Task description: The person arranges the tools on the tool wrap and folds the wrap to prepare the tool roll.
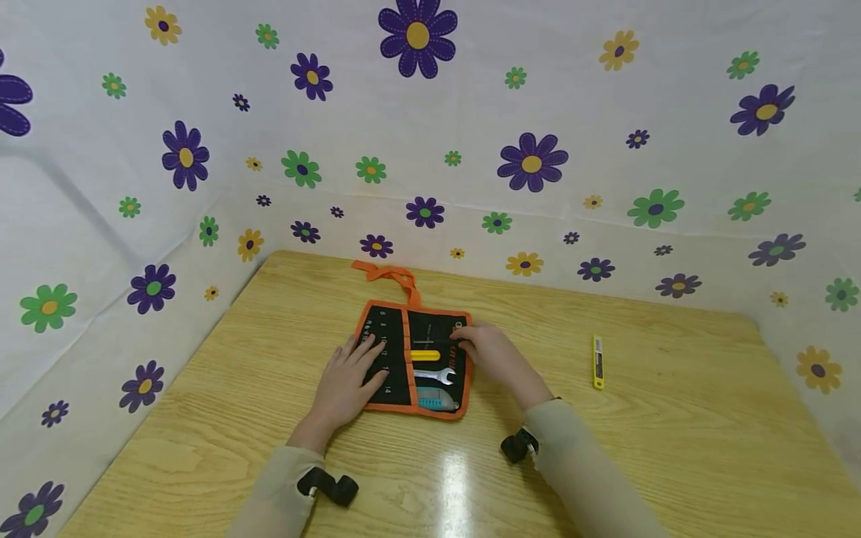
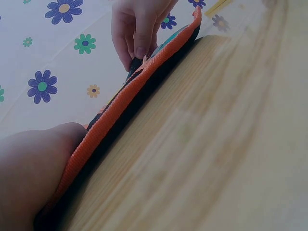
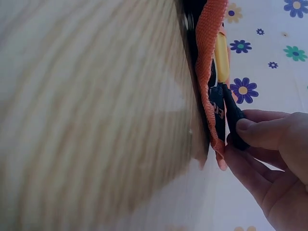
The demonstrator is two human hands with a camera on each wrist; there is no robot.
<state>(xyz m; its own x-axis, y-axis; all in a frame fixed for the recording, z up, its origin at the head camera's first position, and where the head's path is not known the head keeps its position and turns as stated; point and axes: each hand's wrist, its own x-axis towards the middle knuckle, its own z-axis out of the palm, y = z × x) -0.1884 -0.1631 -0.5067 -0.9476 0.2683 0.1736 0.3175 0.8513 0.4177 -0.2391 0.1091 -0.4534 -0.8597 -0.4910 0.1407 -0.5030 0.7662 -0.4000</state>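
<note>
A black tool pouch with orange trim point(image 1: 410, 410) lies unfolded on the table, a row of numbers printed on its left half. My left hand point(image 1: 344, 381) rests on that half with its fingers spread. Over the right half, my right hand point(image 1: 494, 355) pinches the black handle of a slim screwdriver point(image 3: 235, 118) between thumb and fingers. The screwdriver's thin shaft points left toward the pockets; whether its tip is inside one I cannot tell. Below it, a yellow handle point(image 1: 425, 356), an open-end wrench point(image 1: 436, 376) and a teal utility knife point(image 1: 436, 399) stick out of the pockets.
A slim yellow cutter-like tool point(image 1: 598, 362) lies on the wooden table point(image 1: 673, 418) to the right. The pouch's orange tie strap point(image 1: 397, 275) stretches toward the back edge. Flower-printed white cloth point(image 1: 471, 112) stands behind and at the sides.
</note>
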